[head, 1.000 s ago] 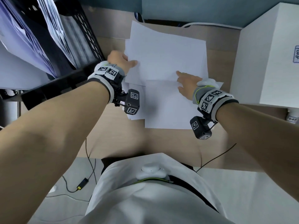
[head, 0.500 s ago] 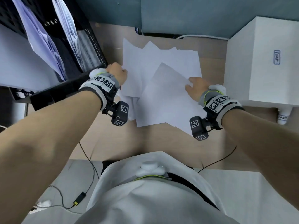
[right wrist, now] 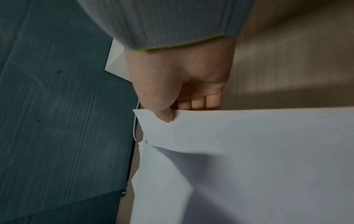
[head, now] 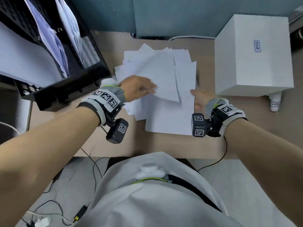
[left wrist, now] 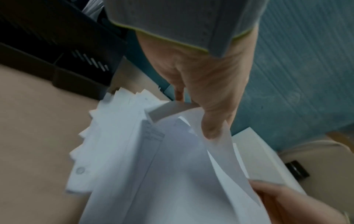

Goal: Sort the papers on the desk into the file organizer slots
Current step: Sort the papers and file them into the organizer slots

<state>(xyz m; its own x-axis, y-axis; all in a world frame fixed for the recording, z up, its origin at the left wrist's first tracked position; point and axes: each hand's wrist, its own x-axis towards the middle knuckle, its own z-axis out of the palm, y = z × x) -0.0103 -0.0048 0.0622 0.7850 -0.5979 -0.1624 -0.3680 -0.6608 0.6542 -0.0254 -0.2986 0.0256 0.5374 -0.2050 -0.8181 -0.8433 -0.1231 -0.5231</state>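
A fanned pile of white papers (head: pixel 165 118) lies on the wooden desk (head: pixel 155 143). My left hand (head: pixel 139 89) reaches in from the pile's left side. In the left wrist view its thumb (left wrist: pixel 210 121) lies on top of a lifted, curling sheet (left wrist: pixel 220 154) with fingers under it. My right hand (head: pixel 199 97) is at the pile's right edge; its thumb (right wrist: pixel 162 109) pinches a sheet's (right wrist: pixel 249 128) corner against the fingers below. The black mesh file organizer (head: pixel 68 90) stands at the left, with papers (head: pixel 54 40) upright in its slots.
A white box (head: pixel 252 63) stands on the desk right of the pile, with a small white bottle (head: pixel 275 104) at its near corner. A teal wall panel (head: pixel 172 15) closes the back. Cables (head: pixel 95 171) hang below the desk's front edge.
My left hand has moved from the pile's left edge onto the sheets and taken one by its corner. My right hand stays at the right edge, still pinching paper.
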